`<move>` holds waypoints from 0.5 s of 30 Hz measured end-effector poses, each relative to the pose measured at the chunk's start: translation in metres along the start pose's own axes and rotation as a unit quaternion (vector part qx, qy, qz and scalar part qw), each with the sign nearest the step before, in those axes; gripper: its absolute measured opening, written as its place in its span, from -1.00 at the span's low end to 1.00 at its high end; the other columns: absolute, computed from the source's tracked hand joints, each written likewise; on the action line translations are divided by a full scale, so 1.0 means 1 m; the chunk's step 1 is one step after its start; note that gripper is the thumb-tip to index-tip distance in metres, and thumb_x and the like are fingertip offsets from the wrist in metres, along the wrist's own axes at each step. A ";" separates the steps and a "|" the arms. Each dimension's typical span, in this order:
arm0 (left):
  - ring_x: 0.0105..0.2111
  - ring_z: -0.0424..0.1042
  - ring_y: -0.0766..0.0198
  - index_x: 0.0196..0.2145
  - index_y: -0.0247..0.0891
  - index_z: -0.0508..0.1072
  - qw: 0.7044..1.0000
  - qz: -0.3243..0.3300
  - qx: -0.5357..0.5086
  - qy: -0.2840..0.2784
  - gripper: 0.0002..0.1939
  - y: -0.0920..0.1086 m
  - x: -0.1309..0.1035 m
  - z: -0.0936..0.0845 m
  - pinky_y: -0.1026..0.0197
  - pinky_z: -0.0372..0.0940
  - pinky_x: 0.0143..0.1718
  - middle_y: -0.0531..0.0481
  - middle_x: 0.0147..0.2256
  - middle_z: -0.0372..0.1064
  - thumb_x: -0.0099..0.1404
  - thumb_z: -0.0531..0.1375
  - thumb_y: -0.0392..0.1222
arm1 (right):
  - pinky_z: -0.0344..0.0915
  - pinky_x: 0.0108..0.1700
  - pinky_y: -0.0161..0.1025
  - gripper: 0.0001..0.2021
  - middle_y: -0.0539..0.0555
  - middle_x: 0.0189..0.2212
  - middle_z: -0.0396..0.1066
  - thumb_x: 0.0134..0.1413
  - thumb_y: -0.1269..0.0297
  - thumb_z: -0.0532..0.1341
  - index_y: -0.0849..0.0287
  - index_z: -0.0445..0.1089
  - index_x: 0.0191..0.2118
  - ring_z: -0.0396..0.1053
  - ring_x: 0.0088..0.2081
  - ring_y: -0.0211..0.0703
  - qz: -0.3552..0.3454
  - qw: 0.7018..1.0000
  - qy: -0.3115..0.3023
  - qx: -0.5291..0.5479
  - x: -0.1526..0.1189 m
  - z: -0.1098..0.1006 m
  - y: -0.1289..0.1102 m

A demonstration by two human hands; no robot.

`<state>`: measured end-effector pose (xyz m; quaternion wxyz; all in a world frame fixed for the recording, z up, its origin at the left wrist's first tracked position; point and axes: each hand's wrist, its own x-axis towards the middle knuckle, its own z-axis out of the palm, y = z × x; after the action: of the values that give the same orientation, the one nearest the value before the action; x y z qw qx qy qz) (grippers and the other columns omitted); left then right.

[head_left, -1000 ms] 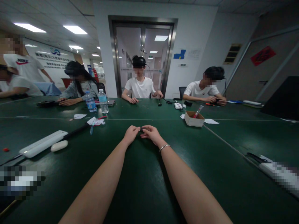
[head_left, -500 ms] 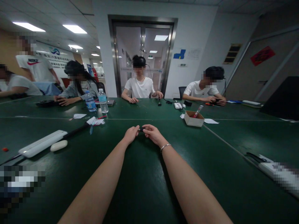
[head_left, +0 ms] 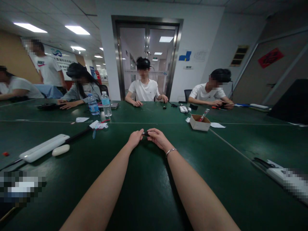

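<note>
Both my hands meet just above the green table (head_left: 144, 179), pinching a small black object (head_left: 145, 133) between them. Its kind is too small to make out; a paler bit shows at its left end. My left hand (head_left: 135, 139) is closed on that left end, thumb and fingers pressed together. On the other side, my right hand (head_left: 157, 138), with a silver bracelet (head_left: 171, 151) at the wrist, has its fingertips closed on the right end. The fingers cover much of the object.
A small cardboard box (head_left: 199, 124) with a tool in it stands ahead to the right. Two water bottles (head_left: 106, 104) and paper scraps (head_left: 98, 125) lie ahead left. Nearer left are a white bar-shaped device (head_left: 45, 147) and a white oval case (head_left: 61, 150). People sit across the table.
My hands stay almost in place, and slightly more of the black object shows between them. In the background, the standing person at left has moved to the right.
</note>
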<state>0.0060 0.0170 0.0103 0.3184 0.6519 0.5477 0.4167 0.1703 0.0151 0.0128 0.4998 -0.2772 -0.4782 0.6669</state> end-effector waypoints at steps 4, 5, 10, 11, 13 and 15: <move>-0.48 0.28 0.26 -0.58 -0.25 0.34 1.000 0.014 -0.011 0.004 -0.56 -0.003 0.000 0.003 0.22 0.15 -0.38 0.01 -0.52 0.30 0.17 -0.02 0.16 | 0.32 -0.50 -0.38 -0.74 0.00 -0.53 0.35 -0.18 0.28 0.39 0.24 0.39 -0.33 0.32 -0.57 -0.34 0.006 1.000 0.031 -0.004 0.002 0.000 0.001; -0.44 0.30 0.25 -0.55 -0.25 0.36 1.000 0.017 -0.017 0.001 -0.59 -0.003 0.000 0.004 0.22 0.16 -0.37 0.00 -0.47 0.32 0.16 0.00 0.13 | 0.31 -0.52 -0.39 -0.75 0.00 -0.54 0.35 -0.16 0.27 0.39 0.24 0.39 -0.33 0.30 -0.58 -0.35 0.008 0.999 0.038 -0.005 0.003 0.000 0.001; -0.36 0.33 0.24 -0.43 -0.26 0.40 1.000 0.008 -0.026 -0.016 -0.59 -0.005 0.000 0.006 0.23 0.19 -0.34 -0.04 -0.36 0.34 0.18 -0.02 0.13 | 0.29 -0.57 -0.43 -0.78 0.00 -0.55 0.34 -0.13 0.29 0.38 0.26 0.39 -0.36 0.29 -0.59 -0.36 0.013 0.999 0.052 -0.001 0.003 0.001 0.001; -0.37 0.33 0.23 -0.42 -0.27 0.39 1.000 0.002 -0.025 -0.016 -0.55 -0.005 0.000 0.006 0.22 0.19 -0.35 -0.04 -0.38 0.34 0.19 -0.04 0.16 | 0.29 -0.57 -0.43 -0.79 0.00 -0.55 0.35 -0.12 0.30 0.38 0.26 0.39 -0.36 0.29 -0.59 -0.36 0.014 0.999 0.051 0.000 0.003 0.001 0.000; -0.38 0.33 0.23 -0.41 -0.27 0.39 1.000 -0.002 -0.021 -0.014 -0.52 -0.007 0.001 0.006 0.22 0.19 -0.36 -0.03 -0.41 0.34 0.19 -0.06 0.20 | 0.29 -0.57 -0.43 -0.80 0.01 -0.54 0.35 -0.11 0.31 0.37 0.26 0.38 -0.36 0.30 -0.59 -0.36 0.017 0.999 0.051 -0.001 0.002 0.002 -0.001; -0.38 0.34 0.23 -0.39 -0.26 0.38 1.000 0.007 -0.022 -0.014 -0.56 -0.009 0.002 0.006 0.23 0.19 -0.36 -0.01 -0.41 0.35 0.17 0.00 0.19 | 0.30 -0.57 -0.43 -0.81 0.01 -0.54 0.35 -0.10 0.32 0.37 0.26 0.38 -0.36 0.30 -0.59 -0.36 0.018 0.998 0.054 -0.002 0.002 0.002 -0.001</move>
<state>0.0070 0.0208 -0.0002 0.3376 0.6545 0.5290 0.4217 0.1682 0.0159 0.0150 0.5120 -0.3222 -0.4469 0.6590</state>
